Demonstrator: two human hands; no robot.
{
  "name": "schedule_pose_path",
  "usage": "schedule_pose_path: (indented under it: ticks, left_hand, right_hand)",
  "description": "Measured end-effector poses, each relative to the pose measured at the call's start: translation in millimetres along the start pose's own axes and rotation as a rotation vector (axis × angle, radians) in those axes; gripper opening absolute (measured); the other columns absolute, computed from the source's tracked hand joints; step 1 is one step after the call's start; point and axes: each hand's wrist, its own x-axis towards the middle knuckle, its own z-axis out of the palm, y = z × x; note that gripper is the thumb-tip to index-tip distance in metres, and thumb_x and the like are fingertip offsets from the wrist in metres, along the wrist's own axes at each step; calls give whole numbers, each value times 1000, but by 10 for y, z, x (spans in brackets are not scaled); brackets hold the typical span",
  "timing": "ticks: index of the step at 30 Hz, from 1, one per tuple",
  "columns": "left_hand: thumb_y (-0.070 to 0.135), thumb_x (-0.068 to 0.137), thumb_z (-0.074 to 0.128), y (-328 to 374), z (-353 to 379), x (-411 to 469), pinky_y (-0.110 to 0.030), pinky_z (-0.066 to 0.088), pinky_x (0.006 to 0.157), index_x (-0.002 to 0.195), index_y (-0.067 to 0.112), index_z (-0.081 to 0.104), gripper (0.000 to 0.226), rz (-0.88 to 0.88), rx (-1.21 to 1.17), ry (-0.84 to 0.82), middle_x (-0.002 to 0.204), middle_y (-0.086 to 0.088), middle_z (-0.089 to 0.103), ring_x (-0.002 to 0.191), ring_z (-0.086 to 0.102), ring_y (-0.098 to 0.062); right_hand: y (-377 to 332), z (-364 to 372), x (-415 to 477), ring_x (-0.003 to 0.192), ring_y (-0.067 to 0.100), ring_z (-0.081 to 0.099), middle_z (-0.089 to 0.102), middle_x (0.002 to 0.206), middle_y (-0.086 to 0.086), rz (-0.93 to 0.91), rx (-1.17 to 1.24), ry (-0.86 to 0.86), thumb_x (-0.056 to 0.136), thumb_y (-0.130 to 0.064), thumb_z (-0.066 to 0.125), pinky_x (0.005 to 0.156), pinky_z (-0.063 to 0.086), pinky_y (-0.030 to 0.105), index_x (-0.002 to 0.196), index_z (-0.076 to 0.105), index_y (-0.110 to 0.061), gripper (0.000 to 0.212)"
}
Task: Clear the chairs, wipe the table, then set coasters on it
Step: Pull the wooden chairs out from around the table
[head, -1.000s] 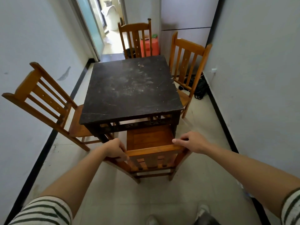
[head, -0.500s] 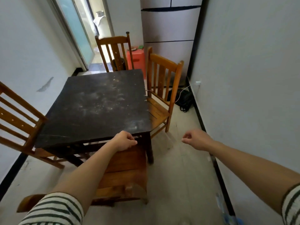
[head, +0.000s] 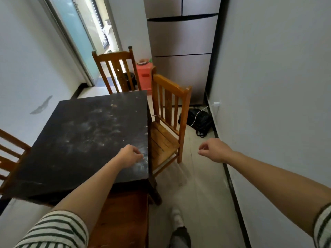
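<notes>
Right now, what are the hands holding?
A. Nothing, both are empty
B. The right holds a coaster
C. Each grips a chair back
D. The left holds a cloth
A. The left hand is loosely curled and empty over the near right part of the dusty table, and the right hand is empty over the floor, clear of the chair beside the table.

soft daylight from doorway (head: 93, 31), edges bowed, slight blur

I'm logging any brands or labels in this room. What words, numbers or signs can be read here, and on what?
None can be read.
Red plastic stool: a raised panel on its front, too blurred to tell whether it bears text.
Fridge, dark table, chairs: no lettering shows.
</notes>
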Motion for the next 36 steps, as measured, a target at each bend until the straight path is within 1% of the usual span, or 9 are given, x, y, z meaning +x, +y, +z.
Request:
schedule_pose_path:
  ticks: [8,11,14,18,21,23,27,32,36]
  left_hand:
    - [30,94,61,897,-579,1385,-23,49,55,107,15,64,20,11,-95,84,99,-7,66,78,63,-16]
    - [29,95,60,1225,-840,1783,-27,54,69,114,14,62,24,20,-142,140,103,-5,63,91,63,-20]
    - [29,95,60,1470,-990,2165,-33,56,80,121,12,60,31,-2,-149,135,107,-6,62,97,63,-22]
    - [31,94,61,1759,-1207,2651,-24,52,59,125,15,56,35,-64,-239,117,102,-5,63,86,65,-17]
    - [31,94,61,1927,-1272,2969,-24,50,56,124,13,54,35,-131,-296,124,96,-8,64,76,64,-18]
    - [30,95,60,2074,-1332,3206,-26,51,58,128,12,49,39,-154,-322,143,97,-11,64,75,63,-19]
    - [32,96,59,2322,-1374,3560,-35,57,74,140,12,39,53,-200,-409,160,109,-14,62,89,65,-24]
    - [36,98,53,2501,-1412,3923,-41,60,80,145,13,34,56,-252,-532,137,132,-14,56,103,65,-29]
    - [32,100,49,2620,-1478,4244,-44,57,85,140,14,42,44,-230,-663,105,127,-9,59,113,62,-32]
  right_hand:
    - [-11,-920,1498,76,4,61,69,92,-9,-126,-72,150,96,-37,56,64,47,19,103,68,-24,19]
    - [-94,-1233,1931,72,4,59,64,85,-10,-205,-58,269,96,-35,56,61,43,15,100,68,-22,18]
    - [-85,-1383,2406,73,6,59,61,86,-12,-297,-118,304,94,-39,57,68,53,21,100,69,-23,21]
    - [-83,-1547,3098,86,7,58,62,96,-9,-442,-293,307,92,-45,55,74,52,22,109,66,-25,28]
    - [-70,-1551,3512,93,11,56,60,106,-5,-480,-348,185,90,-47,56,75,49,22,122,58,-25,40]
    - [-34,-1540,3776,86,10,59,60,101,-5,-409,-289,42,88,-49,58,72,51,23,130,48,-26,49]
    - [-1,-1419,4078,79,13,62,60,94,-4,-289,-165,-172,85,-45,63,72,58,33,134,38,-25,58]
    - [-34,-1302,4196,76,15,62,60,89,-2,-160,-137,-278,84,-38,64,70,59,34,115,51,-21,38]
    - [-53,-1340,4194,78,18,60,59,89,0,-110,-165,-276,85,-32,63,70,56,33,104,54,-21,23]
